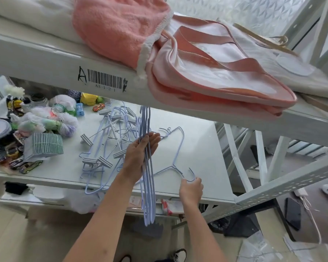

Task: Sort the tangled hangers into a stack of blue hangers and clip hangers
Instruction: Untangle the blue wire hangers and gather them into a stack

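Your left hand (140,154) is clamped on a bundle of blue hangers (147,178) standing upright at centre, while your right hand (190,188), lower right, pinches the hook of a hanger (175,148) lying flat on the shelf (203,148).

Bright daylight, soft focus, wide-angle warping

Storeroom, barcoded metal shelving (45,59), mixed goods

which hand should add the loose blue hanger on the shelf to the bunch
Right hand: it already grips the hook of the loose blue wire hanger, while the left hand is full with the bunch of blue hangers.
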